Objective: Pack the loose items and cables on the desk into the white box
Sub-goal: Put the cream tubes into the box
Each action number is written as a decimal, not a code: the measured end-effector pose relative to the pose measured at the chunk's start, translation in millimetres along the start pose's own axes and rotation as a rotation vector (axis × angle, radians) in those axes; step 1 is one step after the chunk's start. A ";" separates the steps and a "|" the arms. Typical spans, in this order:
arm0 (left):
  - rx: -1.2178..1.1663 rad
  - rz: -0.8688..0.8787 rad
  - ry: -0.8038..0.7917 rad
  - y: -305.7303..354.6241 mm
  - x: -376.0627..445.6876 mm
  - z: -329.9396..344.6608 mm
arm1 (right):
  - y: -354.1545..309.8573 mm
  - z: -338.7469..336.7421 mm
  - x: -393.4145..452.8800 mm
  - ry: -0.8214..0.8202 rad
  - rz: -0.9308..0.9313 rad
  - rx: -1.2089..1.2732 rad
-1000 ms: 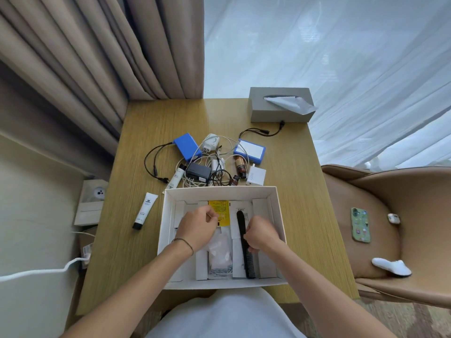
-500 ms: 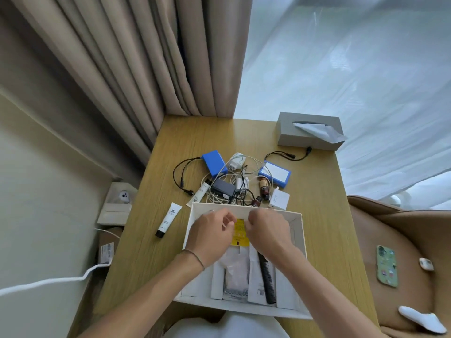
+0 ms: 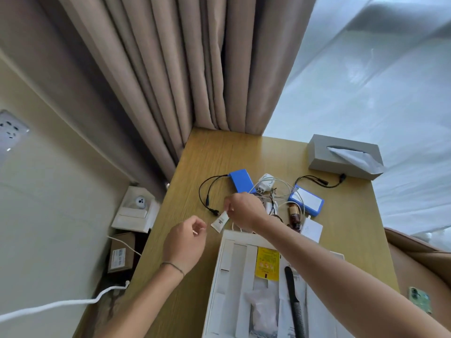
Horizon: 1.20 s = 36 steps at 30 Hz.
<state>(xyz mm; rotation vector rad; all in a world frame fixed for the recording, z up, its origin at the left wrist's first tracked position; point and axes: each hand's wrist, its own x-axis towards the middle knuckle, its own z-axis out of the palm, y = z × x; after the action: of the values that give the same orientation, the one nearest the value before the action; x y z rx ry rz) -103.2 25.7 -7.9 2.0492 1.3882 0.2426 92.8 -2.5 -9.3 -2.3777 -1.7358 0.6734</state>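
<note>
- Just beyond the far left corner of the white box [image 3: 217,284], in the head view, the right hand [image 3: 244,213] pinches the top of a small white tube [image 3: 220,222], whose lower end hangs near the desk [image 3: 214,154].
- The left hand [image 3: 184,241] hovers over the desk's left edge with fingers loosely curled; I cannot tell whether it holds anything.
- Risk: the pinch is only at the tube's tip, so it could slip and roll toward the left edge.
- The tube hangs close to a black cable [image 3: 203,193] from the blue pack [image 3: 241,181]; lifting carelessly might snag it.
- Behind the hand lie tangled white cables [image 3: 284,185], a second blue pack [image 3: 306,201] and a brown bottle [image 3: 294,214]; dragging the forearm back could tip the bottle.
- A black comb [image 3: 295,301] and a yellow packet [image 3: 267,263] already lie in the box.
</note>
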 end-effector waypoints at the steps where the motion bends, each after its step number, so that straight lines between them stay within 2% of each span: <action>1: 0.004 -0.021 -0.009 -7.8 3.9 0.6 | 0.1 6.7 10.5 -0.034 -0.014 -0.027; 11: 0.030 -0.165 -0.069 -64.2 25.7 6.5 | 0.3 46.5 66.4 -0.231 -0.229 -0.468; 19: 0.009 -0.199 -0.128 -84.2 33.2 29.4 | 5.4 55.9 71.7 -0.228 -0.278 -0.541; 23: 0.079 -0.179 -0.142 -90.0 36.0 38.8 | 0.6 39.5 66.0 -0.135 -0.170 -0.317; 27: 0.175 -0.152 -0.157 -90.9 35.9 46.8 | -4.4 9.3 46.1 -0.019 0.020 0.094; 30: 0.270 -0.109 -0.155 -90.8 35.8 51.0 | -11.4 -13.5 14.3 0.070 0.097 0.363; 36: 0.248 -0.108 -0.187 -90.1 41.8 52.4 | -26.9 -34.1 -56.2 0.066 0.172 0.644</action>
<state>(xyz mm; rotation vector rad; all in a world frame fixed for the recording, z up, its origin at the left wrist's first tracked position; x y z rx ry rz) -129.0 62.6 -110.8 2.1224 1.4644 -0.1722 70.0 -40.3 46.3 -2.0608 -1.0676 0.9819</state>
